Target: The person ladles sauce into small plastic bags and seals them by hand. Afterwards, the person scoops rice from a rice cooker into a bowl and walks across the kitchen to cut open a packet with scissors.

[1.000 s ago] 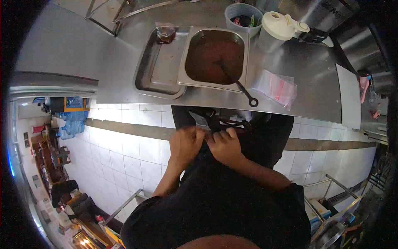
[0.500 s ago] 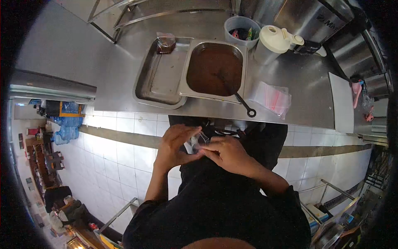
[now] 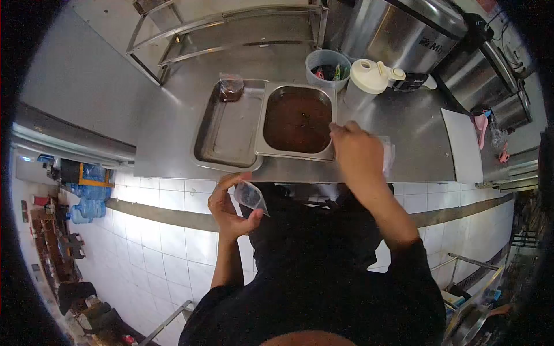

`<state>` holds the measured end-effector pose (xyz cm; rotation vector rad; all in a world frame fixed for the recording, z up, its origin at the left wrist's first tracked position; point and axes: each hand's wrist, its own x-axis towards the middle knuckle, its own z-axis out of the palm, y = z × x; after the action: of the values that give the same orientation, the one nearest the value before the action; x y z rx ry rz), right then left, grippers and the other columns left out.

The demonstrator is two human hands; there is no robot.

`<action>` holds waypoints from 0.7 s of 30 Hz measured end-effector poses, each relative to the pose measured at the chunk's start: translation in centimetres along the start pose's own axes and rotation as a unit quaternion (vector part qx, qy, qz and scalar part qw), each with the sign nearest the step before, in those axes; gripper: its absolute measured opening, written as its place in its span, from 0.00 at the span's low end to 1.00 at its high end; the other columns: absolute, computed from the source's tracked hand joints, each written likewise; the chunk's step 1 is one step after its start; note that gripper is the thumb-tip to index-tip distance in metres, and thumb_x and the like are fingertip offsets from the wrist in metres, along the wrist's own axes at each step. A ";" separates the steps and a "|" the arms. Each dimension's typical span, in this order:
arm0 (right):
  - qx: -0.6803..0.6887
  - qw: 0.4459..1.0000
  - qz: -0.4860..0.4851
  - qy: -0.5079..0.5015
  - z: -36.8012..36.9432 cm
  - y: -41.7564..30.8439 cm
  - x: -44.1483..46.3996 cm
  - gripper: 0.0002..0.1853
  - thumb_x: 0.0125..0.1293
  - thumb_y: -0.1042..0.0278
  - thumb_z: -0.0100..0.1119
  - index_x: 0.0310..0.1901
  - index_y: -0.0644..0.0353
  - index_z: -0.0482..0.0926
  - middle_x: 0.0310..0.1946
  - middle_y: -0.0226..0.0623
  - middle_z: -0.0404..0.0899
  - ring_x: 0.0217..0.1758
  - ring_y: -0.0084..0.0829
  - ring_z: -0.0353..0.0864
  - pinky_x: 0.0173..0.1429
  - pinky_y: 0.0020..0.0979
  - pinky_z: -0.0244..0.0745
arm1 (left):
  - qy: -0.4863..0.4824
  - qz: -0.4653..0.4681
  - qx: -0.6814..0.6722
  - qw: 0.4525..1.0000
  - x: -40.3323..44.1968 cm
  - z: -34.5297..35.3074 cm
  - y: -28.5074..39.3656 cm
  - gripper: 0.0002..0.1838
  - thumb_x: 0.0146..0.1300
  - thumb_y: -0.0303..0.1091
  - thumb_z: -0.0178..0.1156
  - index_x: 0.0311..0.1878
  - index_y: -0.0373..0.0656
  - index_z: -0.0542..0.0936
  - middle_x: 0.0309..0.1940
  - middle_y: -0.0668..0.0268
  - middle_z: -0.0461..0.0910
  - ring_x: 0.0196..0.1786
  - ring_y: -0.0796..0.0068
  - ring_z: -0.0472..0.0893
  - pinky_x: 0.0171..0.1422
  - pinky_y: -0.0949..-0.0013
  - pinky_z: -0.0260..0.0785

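My left hand point(image 3: 229, 210) holds a small clear plastic bag point(image 3: 251, 198) with its mouth spread open, in front of the table edge. At the right rim of a square steel pan point(image 3: 295, 154), my right hand point(image 3: 359, 151) is closed around the handle of a ladle, which the hand now mostly hides. Dark brown sauce point(image 3: 288, 128) fills much of that pan. To its left lies a shallow steel tray point(image 3: 228, 135), and a filled, tied bag of brown sauce point(image 3: 231, 90) rests in its far end. A stack of clear bags point(image 3: 389, 154) is partly covered by my right forearm.
Behind the pan stand a clear plastic tub point(image 3: 327, 68) with small packets and a pitcher with a cream lid point(image 3: 369, 76). Large steel containers point(image 3: 404, 34) line the back right. A white board point(image 3: 463, 144) lies at the right, a metal rack point(image 3: 225, 23) at the back.
My right hand has left the small bag and moved up and right to the ladle handle. My left hand has shifted slightly left with the bag, which is now spread open.
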<state>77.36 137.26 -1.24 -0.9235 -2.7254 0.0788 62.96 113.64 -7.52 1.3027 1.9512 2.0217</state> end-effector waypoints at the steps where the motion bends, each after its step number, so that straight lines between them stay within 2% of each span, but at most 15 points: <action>1: -0.041 0.999 -0.013 -0.006 -0.7 0.5 0.8 0.15 0.65 0.65 0.59 0.52 0.54 0.82 0.40 0.36 0.79 0.39 0.39 0.82 0.54 0.44 0.71 | 0.015 0.007 0.016 1.000 0.3 -0.2 0.0 0.34 0.44 0.49 0.75 0.50 0.34 0.79 0.46 0.54 0.84 0.48 0.63 0.81 0.56 0.64 0.70; 2: -0.105 0.992 -0.060 0.024 -1.3 0.8 1.6 0.14 0.64 0.65 0.58 0.50 0.53 0.82 0.41 0.34 0.79 0.43 0.38 0.81 0.58 0.45 0.66 | 0.030 0.014 0.032 0.999 0.6 -0.4 0.0 0.35 0.44 0.50 0.75 0.50 0.34 0.79 0.46 0.54 0.84 0.48 0.64 0.81 0.56 0.64 0.70; 5: -0.098 0.979 -0.158 0.082 0.0 1.4 4.1 0.10 0.65 0.65 0.57 0.43 0.58 0.83 0.39 0.36 0.80 0.48 0.38 0.79 0.58 0.43 0.63 | 0.051 0.019 0.026 0.998 1.1 -0.7 0.0 0.35 0.47 0.47 0.76 0.53 0.34 0.78 0.47 0.52 0.83 0.50 0.64 0.81 0.56 0.65 0.70; 8: -0.009 0.988 -0.148 0.048 1.3 1.3 3.7 0.08 0.63 0.64 0.61 0.42 0.55 0.82 0.38 0.34 0.79 0.50 0.35 0.78 0.59 0.43 0.62 | 0.063 0.022 0.017 0.998 2.0 -0.7 0.0 0.33 0.49 0.43 0.76 0.55 0.34 0.77 0.49 0.52 0.83 0.52 0.64 0.81 0.57 0.64 0.72; 11: 0.090 0.994 -0.065 0.019 0.6 1.8 2.8 0.07 0.63 0.64 0.63 0.41 0.55 0.83 0.37 0.35 0.82 0.46 0.34 0.81 0.54 0.41 0.68 | 0.061 0.028 0.024 0.997 3.2 -0.4 0.2 0.32 0.50 0.38 0.75 0.57 0.34 0.76 0.50 0.51 0.83 0.54 0.64 0.82 0.57 0.64 0.74; 14: 0.317 0.948 0.009 -0.013 0.1 3.2 2.6 0.08 0.66 0.63 0.62 0.40 0.57 0.84 0.33 0.38 0.84 0.37 0.35 0.83 0.45 0.38 0.74 | 0.057 0.033 0.021 0.998 4.9 -0.1 0.6 0.32 0.49 0.35 0.75 0.57 0.34 0.76 0.51 0.51 0.83 0.53 0.64 0.83 0.55 0.65 0.76; 17: 0.362 0.931 -0.004 0.048 0.0 4.7 2.6 0.10 0.66 0.62 0.63 0.39 0.60 0.85 0.30 0.41 0.85 0.30 0.35 0.83 0.36 0.35 0.75 | 0.056 0.056 0.032 0.996 6.7 0.3 0.8 0.32 0.48 0.32 0.75 0.58 0.34 0.76 0.51 0.51 0.83 0.51 0.65 0.84 0.53 0.65 0.78; 21: 0.362 0.931 0.031 0.043 0.5 6.2 2.3 0.12 0.64 0.58 0.65 0.39 0.59 0.85 0.29 0.41 0.84 0.30 0.34 0.83 0.37 0.36 0.74 | 0.063 0.073 0.047 0.994 9.2 1.8 1.0 0.32 0.47 0.31 0.75 0.57 0.34 0.78 0.50 0.54 0.84 0.49 0.67 0.85 0.53 0.65 0.79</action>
<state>79.12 143.55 -1.99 -0.7497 -2.2772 0.9541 58.58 120.05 -2.13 1.4078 2.0871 2.1518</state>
